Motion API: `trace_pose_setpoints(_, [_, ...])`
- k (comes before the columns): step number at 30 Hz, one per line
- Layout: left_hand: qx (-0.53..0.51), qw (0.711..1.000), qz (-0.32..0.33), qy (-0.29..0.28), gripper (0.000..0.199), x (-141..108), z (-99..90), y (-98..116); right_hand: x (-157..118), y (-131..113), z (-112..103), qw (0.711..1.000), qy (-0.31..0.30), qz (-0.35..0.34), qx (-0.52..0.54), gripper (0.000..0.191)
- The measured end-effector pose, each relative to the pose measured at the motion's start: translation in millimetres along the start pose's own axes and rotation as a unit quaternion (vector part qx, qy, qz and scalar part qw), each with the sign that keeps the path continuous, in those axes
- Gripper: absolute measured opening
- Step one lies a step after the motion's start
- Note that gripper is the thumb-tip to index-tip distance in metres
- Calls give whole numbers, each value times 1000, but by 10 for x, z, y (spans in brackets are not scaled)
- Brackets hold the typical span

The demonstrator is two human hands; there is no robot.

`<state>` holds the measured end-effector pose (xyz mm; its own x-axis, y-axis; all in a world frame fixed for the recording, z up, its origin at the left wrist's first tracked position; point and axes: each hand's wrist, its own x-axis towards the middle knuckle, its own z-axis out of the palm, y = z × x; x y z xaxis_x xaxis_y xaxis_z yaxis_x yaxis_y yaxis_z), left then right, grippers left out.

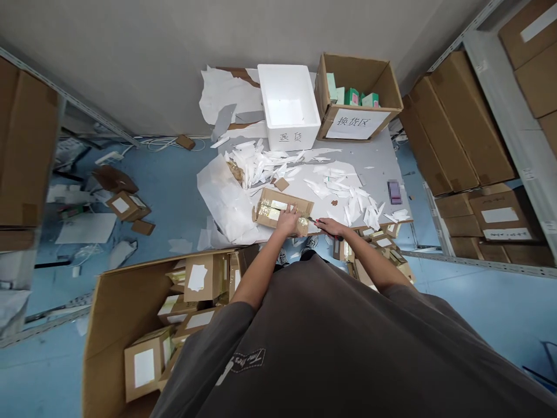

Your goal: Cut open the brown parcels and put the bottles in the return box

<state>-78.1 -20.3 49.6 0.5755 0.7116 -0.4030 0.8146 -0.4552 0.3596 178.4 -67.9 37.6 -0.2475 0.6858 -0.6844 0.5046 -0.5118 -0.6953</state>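
A flattish cardboard box (268, 213) with shiny tape and white labels lies at the table's front edge. My left hand (288, 219) rests on its top near the right end, fingers spread over the cardboard. Just to the right, my right hand (331, 227) is wrapped round the handle of a red and black cutting tool (321, 223). The tool's tip points left, at the box's right end. Whether the tip touches the cardboard is too small to tell.
White paper scraps (256, 165) litter the table (374, 168). Behind stand a white foam box (289, 104) and a carton (358, 123) holding green boxes. A large carton (117, 325) of small parcels stands at front left. Shelves with cartons (461, 122) flank the right.
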Motion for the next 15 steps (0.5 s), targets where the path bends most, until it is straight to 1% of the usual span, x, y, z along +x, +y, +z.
trace_pose_setpoints(3, [3, 1000, -2, -1, 104, 10, -7, 4, 27, 50, 9, 999, -19, 16, 24, 59])
trace_pose_setpoints(7, [4, 1000, 5, 1, 98, 1, -15, 4, 89, 80, 54, 998, 15, 5, 54, 62])
trace_pose_setpoints(9, [1, 1000, 6, 6, 95, -11, -20, -2, 94, 84, 64, 998, 18, 9, 63, 63])
trace_pose_setpoints(11, [-1, 1000, 5, 8, 94, -26, -29, -12, 78, 79, 75, 998, -3, 21, 67, 63])
trace_pose_setpoints(15, [0, 1000, 18, 10, 93, -54, -55, -26, 21, 52, 109, 995, -65, 31, 69, 62])
